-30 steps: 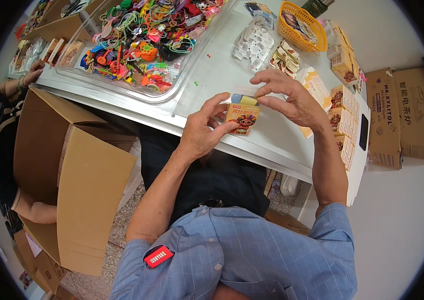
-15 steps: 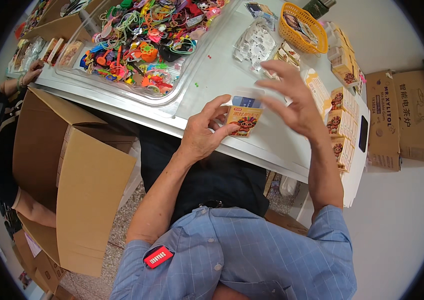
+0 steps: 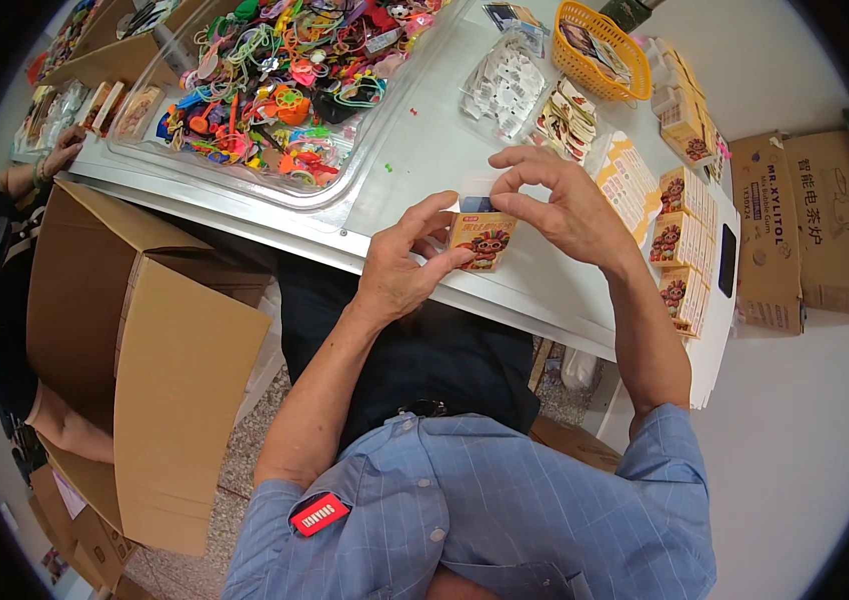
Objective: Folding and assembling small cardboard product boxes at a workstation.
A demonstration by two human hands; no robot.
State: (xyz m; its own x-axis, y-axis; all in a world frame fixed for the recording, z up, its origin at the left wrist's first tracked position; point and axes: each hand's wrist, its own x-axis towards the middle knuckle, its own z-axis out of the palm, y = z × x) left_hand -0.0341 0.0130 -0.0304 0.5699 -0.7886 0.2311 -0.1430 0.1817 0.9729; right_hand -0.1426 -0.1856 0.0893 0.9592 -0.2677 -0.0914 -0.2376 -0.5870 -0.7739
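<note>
My left hand (image 3: 405,265) grips a small yellow-orange cardboard box (image 3: 482,243) with a colourful cartoon figure on its front, thumb across the face and fingers behind. The box is held above the table's near edge, and its top is open. A dark blue card (image 3: 475,204) shows inside the opening, with a pale flap above it. At the box's upper right corner, my right hand (image 3: 567,210) has its thumb and fingers bent and closed on the top edge. Whether those fingertips also touch the card is hidden.
A clear tray (image 3: 345,190) of small colourful toys stands at left. Beyond my hands are a bag of white pieces (image 3: 505,95), round cards (image 3: 567,122) and a yellow basket (image 3: 563,55). Stacked boxes (image 3: 680,250) and a phone (image 3: 728,262) lie right; a large carton (image 3: 180,400) stands left.
My right hand has come left and down from above the table to the box's top edge. The blue card shows less above the box. My left hand keeps its hold.
</note>
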